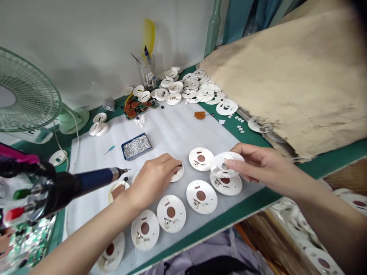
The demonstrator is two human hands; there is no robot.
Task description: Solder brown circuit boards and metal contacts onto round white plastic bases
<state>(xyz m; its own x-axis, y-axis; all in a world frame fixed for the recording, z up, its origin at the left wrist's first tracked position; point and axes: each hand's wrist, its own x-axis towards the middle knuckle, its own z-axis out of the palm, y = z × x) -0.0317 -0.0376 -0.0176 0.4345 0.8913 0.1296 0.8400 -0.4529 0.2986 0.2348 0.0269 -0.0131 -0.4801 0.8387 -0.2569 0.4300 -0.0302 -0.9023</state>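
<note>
My right hand (258,162) pinches a white plastic disc (219,168) by its edge, thumb on top. That disc is held above another round white housing (229,187), partly covering it. My left hand (156,177) is bent down over a white housing (178,175) lying on the sheet. Its fingertips are together at that housing, and whatever they pinch is hidden. Around my hands lie several like housings with brown round centres, among them one housing (201,158) between the hands and one (202,196) nearer me. A housing with a brown circuit board (117,191) sits left of my left wrist.
An electric screwdriver (97,180) juts in from the left. A blue tray (136,146) of small metal parts stands on the white sheet (169,130). Behind are circuit boards (133,109), piled white discs (197,86), a glass (147,72); left, a fan (25,91); right, a sack (295,72).
</note>
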